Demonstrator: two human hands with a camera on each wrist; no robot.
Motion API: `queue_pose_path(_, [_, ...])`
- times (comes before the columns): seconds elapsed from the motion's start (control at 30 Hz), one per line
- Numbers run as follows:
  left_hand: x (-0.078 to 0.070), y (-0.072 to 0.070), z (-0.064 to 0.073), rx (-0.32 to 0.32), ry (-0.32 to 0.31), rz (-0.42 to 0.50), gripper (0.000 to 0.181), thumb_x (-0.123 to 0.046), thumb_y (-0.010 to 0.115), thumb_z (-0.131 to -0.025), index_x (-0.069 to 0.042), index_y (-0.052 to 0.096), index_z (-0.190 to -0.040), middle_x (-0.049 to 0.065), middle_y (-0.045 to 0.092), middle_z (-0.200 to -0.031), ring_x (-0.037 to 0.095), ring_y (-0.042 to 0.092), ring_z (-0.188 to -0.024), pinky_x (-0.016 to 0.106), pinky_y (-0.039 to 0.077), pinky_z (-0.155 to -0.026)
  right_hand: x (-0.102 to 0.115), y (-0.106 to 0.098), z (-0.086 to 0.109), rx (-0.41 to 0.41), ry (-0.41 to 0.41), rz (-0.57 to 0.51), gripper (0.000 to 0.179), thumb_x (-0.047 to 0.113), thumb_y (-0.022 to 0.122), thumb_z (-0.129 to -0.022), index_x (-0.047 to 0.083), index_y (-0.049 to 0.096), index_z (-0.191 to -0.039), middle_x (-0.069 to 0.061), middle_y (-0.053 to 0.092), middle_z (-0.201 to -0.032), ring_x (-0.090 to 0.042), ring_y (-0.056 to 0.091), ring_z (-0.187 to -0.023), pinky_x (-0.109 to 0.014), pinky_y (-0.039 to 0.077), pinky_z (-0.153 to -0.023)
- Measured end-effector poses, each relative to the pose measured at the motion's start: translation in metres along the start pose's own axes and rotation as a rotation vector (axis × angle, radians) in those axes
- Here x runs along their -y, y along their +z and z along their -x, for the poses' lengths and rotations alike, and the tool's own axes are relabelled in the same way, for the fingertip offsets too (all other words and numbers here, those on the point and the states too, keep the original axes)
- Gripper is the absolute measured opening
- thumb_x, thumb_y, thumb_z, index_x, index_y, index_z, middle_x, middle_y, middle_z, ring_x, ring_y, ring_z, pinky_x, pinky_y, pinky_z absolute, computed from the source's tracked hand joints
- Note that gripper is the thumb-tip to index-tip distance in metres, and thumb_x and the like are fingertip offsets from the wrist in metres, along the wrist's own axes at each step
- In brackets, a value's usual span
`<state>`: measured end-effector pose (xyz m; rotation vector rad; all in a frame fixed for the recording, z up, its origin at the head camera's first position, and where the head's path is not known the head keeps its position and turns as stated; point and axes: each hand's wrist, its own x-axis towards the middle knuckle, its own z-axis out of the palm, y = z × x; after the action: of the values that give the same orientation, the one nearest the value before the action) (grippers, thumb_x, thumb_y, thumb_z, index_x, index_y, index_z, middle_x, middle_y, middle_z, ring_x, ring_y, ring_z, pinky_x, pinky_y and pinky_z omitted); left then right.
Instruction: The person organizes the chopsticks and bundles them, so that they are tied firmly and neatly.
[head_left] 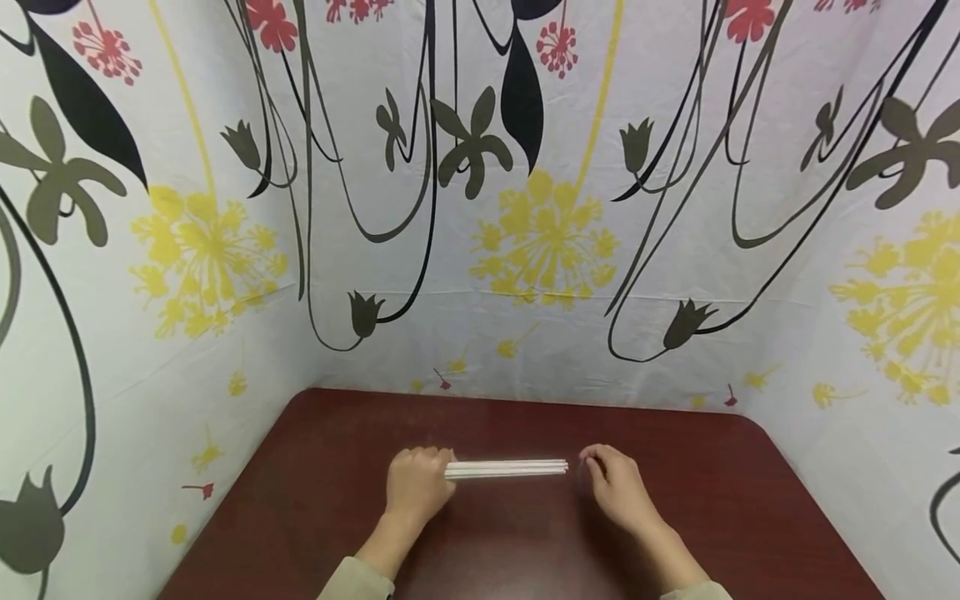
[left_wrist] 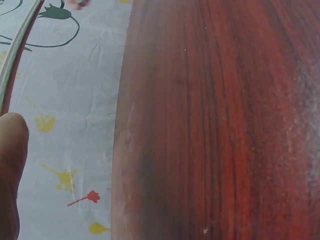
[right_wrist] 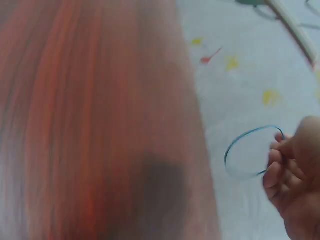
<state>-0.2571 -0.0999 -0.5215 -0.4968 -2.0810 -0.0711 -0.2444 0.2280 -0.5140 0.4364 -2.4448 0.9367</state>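
1. Fingers of the left hand (head_left: pixel 420 483) are curled round one end of a bundle of white sticks (head_left: pixel 510 469), held roughly level over the tabletop (head_left: pixel 337 517), its free ends pointing toward the right hand (head_left: pixel 618 487)
2. Right thumb and fingers are closed in a pinch on a thin blue loop (right_wrist: pixel 250 131), which stands just apart from those ends
3. Judging by this, the step is fitting the loop onto the sticks; the next move likely calls for widening it to clear the free ends
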Motion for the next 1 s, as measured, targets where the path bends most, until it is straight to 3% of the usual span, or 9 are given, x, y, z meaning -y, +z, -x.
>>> queue_pose_path(0.13, [0.000,0.001,-0.001,-0.090,0.001,-0.019,0.019,-0.018,0.068,-0.075,-0.013,0.059,-0.059,-0.002,0.052,-0.050,0.018,0.046,-0.042,0.029,0.034,-0.042,0.026,-0.002,-0.006,-0.164,0.039,-0.110,0.017,-0.006,0.069,-0.089,0.009,0.074,-0.097,0.000,0.071,-0.086,-0.003,0.056,-0.064,-0.020,0.047,-0.057])
queue_pose_path(0.27, [0.000,0.003,0.000,-0.130,-0.007,-0.017,0.027,-0.019,0.055,-0.085,-0.012,0.061,-0.059,-0.002,0.054,-0.051,0.019,0.048,-0.043,0.030,0.034,-0.041,0.052,-0.001,-0.006,-0.215,0.052,-0.287,0.014,-0.005,0.071,-0.089,0.006,0.075,-0.097,0.000,0.072,-0.082,-0.007,0.062,-0.063,-0.017,0.049,-0.056])
queue_pose_path(0.43, [0.003,0.004,0.000,-0.158,-0.045,-0.023,0.029,-0.018,0.052,-0.085,-0.013,0.056,-0.057,-0.001,0.051,-0.049,0.020,0.046,-0.041,0.031,0.034,-0.040,0.072,0.004,0.003,-0.158,-0.099,-0.427,0.018,-0.010,0.070,-0.087,0.006,0.073,-0.095,-0.004,0.071,-0.084,-0.012,0.064,-0.065,-0.020,0.051,-0.055])
queue_pose_path(0.5, [0.005,0.003,-0.002,-0.167,-0.070,-0.029,0.028,-0.018,0.053,-0.083,-0.012,0.054,-0.056,-0.001,0.050,-0.049,0.020,0.044,-0.040,0.032,0.033,-0.039,0.075,0.008,0.009,-0.102,-0.156,-0.447,0.020,-0.011,0.069,-0.087,0.006,0.073,-0.096,-0.005,0.071,-0.086,-0.012,0.065,-0.066,-0.022,0.053,-0.055])
queue_pose_path(0.57, [0.006,0.001,-0.004,-0.181,-0.091,-0.030,0.027,-0.017,0.053,-0.082,-0.012,0.054,-0.056,-0.001,0.048,-0.048,0.020,0.043,-0.039,0.032,0.032,-0.039,0.075,0.012,0.016,-0.016,-0.162,-0.497,0.018,-0.010,0.067,-0.089,0.005,0.071,-0.098,-0.007,0.070,-0.084,-0.013,0.066,-0.064,-0.025,0.055,-0.055])
queue_pose_path(0.7, [0.006,-0.004,-0.012,-0.211,-0.109,-0.029,0.027,-0.017,0.053,-0.081,-0.012,0.056,-0.055,-0.001,0.048,-0.047,0.019,0.041,-0.037,0.031,0.031,-0.038,0.072,0.021,0.028,0.129,-0.003,-0.658,0.008,-0.003,0.058,-0.098,-0.002,0.066,-0.100,-0.019,0.070,-0.084,-0.019,0.072,-0.070,-0.035,0.060,-0.061])
queue_pose_path(0.87, [0.004,-0.006,-0.018,-0.265,-0.094,-0.033,0.030,-0.017,0.055,-0.082,-0.012,0.053,-0.053,-0.002,0.047,-0.046,0.018,0.040,-0.037,0.030,0.029,-0.038,0.071,0.033,0.035,0.159,0.246,-0.797,0.017,0.007,0.058,-0.101,-0.009,0.061,-0.098,-0.033,0.067,-0.085,-0.020,0.074,-0.068,-0.039,0.060,-0.062])
queue_pose_path(0.97, [0.004,-0.005,-0.019,-0.297,-0.088,-0.041,0.029,-0.016,0.059,-0.080,-0.012,0.051,-0.052,-0.001,0.046,-0.045,0.018,0.040,-0.037,0.030,0.029,-0.037,0.073,0.041,0.039,0.142,0.277,-0.806,0.014,0.003,0.063,-0.097,-0.010,0.062,-0.094,-0.031,0.068,-0.081,-0.018,0.073,-0.062,-0.038,0.060,-0.057])
queue_pose_path(1.0, [0.004,-0.005,-0.018,-0.302,-0.088,-0.045,0.030,-0.016,0.059,-0.080,-0.012,0.051,-0.051,-0.001,0.046,-0.045,0.018,0.040,-0.037,0.030,0.029,-0.037,0.073,0.044,0.041,0.129,0.218,-0.782,0.010,0.001,0.066,-0.095,-0.008,0.063,-0.092,-0.027,0.070,-0.079,-0.017,0.072,-0.060,-0.035,0.059,-0.055])
